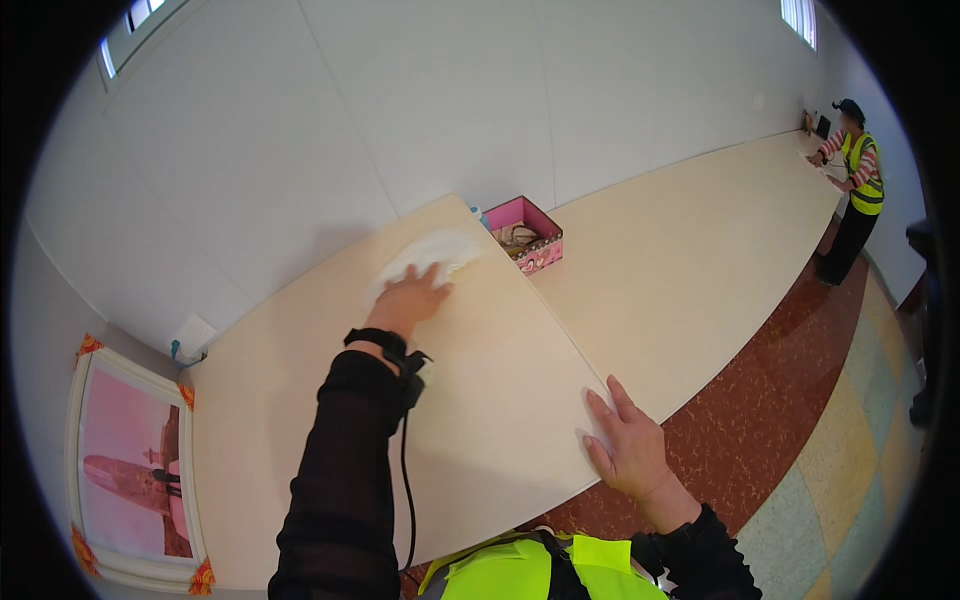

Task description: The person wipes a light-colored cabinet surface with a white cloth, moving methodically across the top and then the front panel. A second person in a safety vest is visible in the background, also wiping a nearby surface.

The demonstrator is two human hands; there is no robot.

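My left hand (414,294) presses a white cloth (429,249) down on the pale tabletop (480,375), fingers spread over it. The cloth is blurred, and part of it is hidden under the palm. A black strap with a small device (409,369) circles that wrist, and a cable runs down from it. At the near right corner of the tabletop, my right hand (630,444) rests on the edge with its fingers apart. It holds nothing that I can see.
A pink patterned box (541,259) with small items and a blue-and-white object (478,216) stand beyond the tabletop's edge. Another pale tabletop (675,255) stretches right, where a person (859,165) in a vest works. A framed picture (135,465) leans at left. A wall socket (196,331) sits behind.
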